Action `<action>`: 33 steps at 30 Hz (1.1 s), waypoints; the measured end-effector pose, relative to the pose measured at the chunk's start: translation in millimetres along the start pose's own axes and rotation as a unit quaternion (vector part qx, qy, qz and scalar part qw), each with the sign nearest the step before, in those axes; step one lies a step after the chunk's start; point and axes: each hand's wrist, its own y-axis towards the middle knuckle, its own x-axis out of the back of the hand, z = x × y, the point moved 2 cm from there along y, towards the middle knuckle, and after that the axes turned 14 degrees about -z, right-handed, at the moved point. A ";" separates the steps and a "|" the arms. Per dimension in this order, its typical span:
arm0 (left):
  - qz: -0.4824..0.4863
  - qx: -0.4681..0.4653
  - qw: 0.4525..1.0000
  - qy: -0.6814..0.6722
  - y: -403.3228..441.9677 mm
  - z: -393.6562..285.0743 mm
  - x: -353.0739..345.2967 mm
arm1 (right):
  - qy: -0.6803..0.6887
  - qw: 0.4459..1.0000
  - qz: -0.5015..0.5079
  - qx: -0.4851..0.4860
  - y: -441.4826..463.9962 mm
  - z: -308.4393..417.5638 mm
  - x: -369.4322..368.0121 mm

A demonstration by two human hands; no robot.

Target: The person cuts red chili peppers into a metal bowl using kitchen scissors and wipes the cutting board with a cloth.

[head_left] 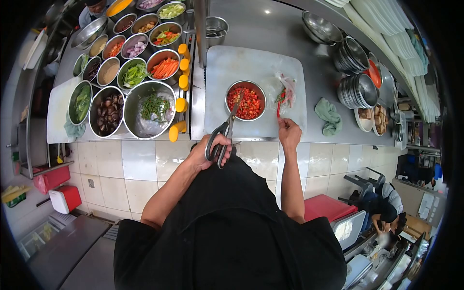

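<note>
A pair of scissors (221,137) with dark handles is gripped in my left hand (211,152). The blades point forward into a steel bowl (263,111) of chopped red chilies (245,102), on a white cutting board (222,63). Between the fingertips of my right hand (290,132) is a whole red chili (278,110), held upright at the board's near edge. Just beyond it lies a clear plastic bag (288,92) with some red and green bits at it.
Steel containers of cut vegetables, including carrots (165,68) and mushrooms (107,114), fill the left side. A green cloth (328,116) lies right of the board, near stacked steel bowls (357,91). Another person (386,205) is at lower right, a red-lidded box (328,208) nearby.
</note>
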 end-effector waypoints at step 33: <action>0.012 0.002 1.000 -0.004 0.5 -0.7 -1.0 | 0.052 0.969 0.119 -0.210 5.0 -40.2 -1.6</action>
